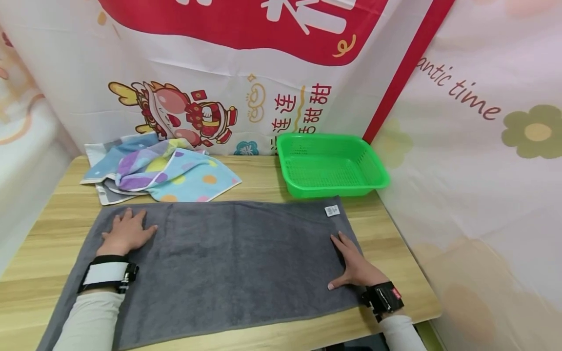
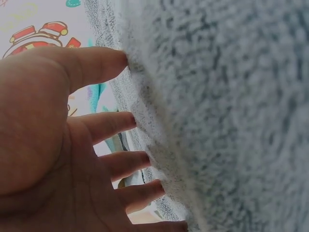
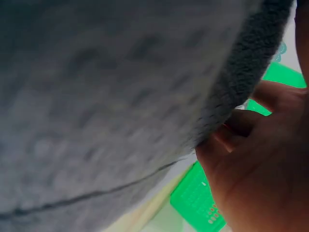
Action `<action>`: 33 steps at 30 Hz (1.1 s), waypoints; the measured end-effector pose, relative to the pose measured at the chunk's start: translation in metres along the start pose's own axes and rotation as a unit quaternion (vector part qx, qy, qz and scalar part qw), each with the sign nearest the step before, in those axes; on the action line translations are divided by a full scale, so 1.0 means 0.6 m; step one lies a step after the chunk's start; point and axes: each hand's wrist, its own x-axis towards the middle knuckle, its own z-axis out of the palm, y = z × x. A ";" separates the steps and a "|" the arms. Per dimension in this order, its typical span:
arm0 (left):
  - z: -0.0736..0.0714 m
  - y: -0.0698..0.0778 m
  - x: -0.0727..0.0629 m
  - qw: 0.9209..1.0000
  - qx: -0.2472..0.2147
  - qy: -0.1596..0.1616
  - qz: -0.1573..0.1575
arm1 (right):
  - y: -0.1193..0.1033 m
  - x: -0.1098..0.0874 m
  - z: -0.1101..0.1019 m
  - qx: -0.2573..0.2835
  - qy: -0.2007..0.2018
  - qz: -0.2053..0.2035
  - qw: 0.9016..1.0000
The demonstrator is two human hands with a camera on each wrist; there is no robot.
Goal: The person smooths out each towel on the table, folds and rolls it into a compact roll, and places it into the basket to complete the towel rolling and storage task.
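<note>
A grey towel (image 1: 246, 263) lies spread flat across the table, with a white label (image 1: 332, 210) at its far right corner. My left hand (image 1: 126, 233) rests on its far left part, fingers spread. In the left wrist view, the fingertips (image 2: 141, 159) of that hand touch the grey pile. Near the right edge of the towel my right hand (image 1: 356, 263) lies with thumb and fingers apart, touching the cloth. The right wrist view shows the right hand (image 3: 260, 159) with its fingertips against the towel (image 3: 120, 106), partly hidden by it.
Behind the grey towel, at the back left, lies a loose heap of patterned towels (image 1: 193, 170) in blue, purple and dots. A green plastic basket (image 1: 333, 190) stands at the back right. Printed cloth (image 1: 246, 68) hangs behind the wooden table (image 1: 259, 168).
</note>
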 end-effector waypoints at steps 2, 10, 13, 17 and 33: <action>0.000 -0.001 0.001 1.000 -0.002 0.000 0.000 | 0.002 0.000 -0.002 0.001 0.006 0.003 1.000; -0.011 -0.009 0.000 1.000 -0.010 0.000 -0.003 | -0.018 0.106 -0.048 -0.017 0.061 -0.016 0.998; -0.013 -0.013 0.001 1.000 -0.006 0.004 0.003 | -0.010 0.154 -0.058 -0.026 0.024 0.006 0.999; -0.015 -0.018 0.001 1.000 -0.002 0.007 0.011 | 0.013 0.187 -0.055 -0.038 -0.014 0.045 0.998; -0.054 -0.049 0.040 0.981 0.048 0.156 0.100 | 0.001 0.260 -0.062 -0.133 0.106 -0.051 0.984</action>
